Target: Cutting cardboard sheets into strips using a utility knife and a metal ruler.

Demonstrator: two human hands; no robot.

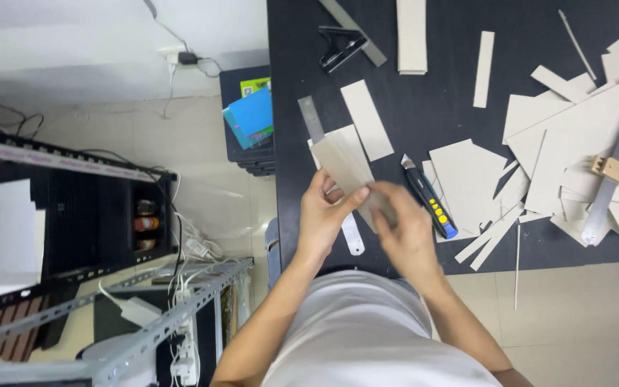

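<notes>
Both my hands hold a stack of grey cardboard strips [345, 163] over the near edge of the black table [424, 115]. My left hand [322, 218] pinches the strips from the left side, thumb on top. My right hand [408, 228] grips their near end from the right. Under the strips lies a steel ruler [314, 122], its rounded end poking out near my left wrist. A black utility knife with a blue and yellow handle [430, 198] lies just right of my right hand.
Many grey cardboard offcuts [560, 136] cover the table's right half. A long metal straightedge with a brass clamp [614, 170] lies among them. A combination square [344, 44] and a strip stack [411, 36] lie at the far edge. Metal shelving [130, 322] stands on the left.
</notes>
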